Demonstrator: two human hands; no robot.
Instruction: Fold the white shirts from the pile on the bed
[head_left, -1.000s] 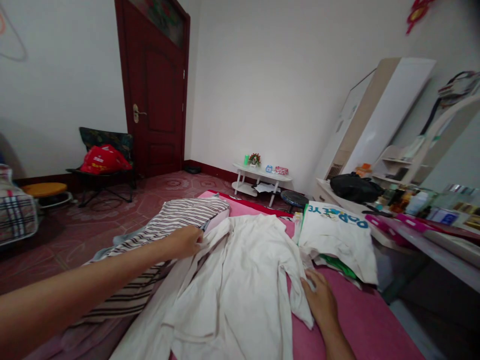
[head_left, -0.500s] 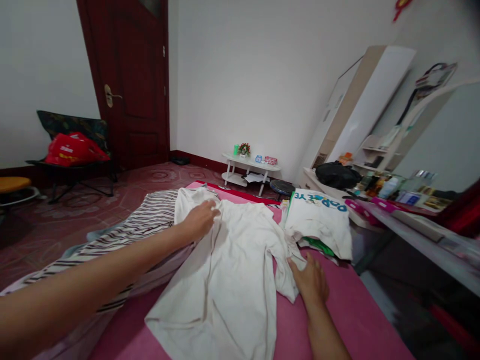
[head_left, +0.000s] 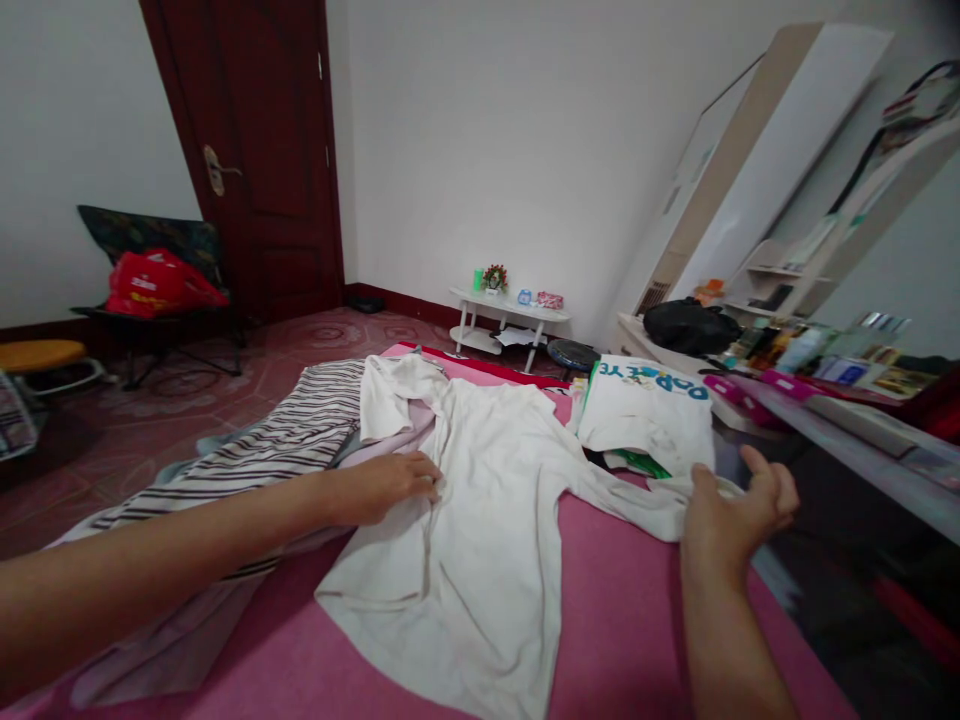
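A cream long-sleeved shirt (head_left: 480, 520) lies spread on the pink bed cover (head_left: 622, 630). My left hand (head_left: 386, 485) rests flat on the shirt's left side, fingers stretched out. My right hand (head_left: 731, 520) pinches the end of the shirt's right sleeve (head_left: 645, 500) and holds it pulled out toward the bed's right edge. A striped garment (head_left: 277, 450) lies to the left of the shirt, partly under its other sleeve. A folded white T-shirt with blue and green letters (head_left: 649, 410) sits on a small pile just beyond the right sleeve.
A cluttered desk (head_left: 840, 400) runs along the bed's right side, with a black bag (head_left: 690, 325). A low white table (head_left: 510, 325) stands by the far wall. A dark red door (head_left: 255, 160), a chair with a red bag (head_left: 157, 285) and an orange stool (head_left: 41, 355) are at the left.
My right hand has gone from the shirt's right side out to the right, drawing the sleeve straight. My left hand slid down from the collar area onto the shirt's left side.
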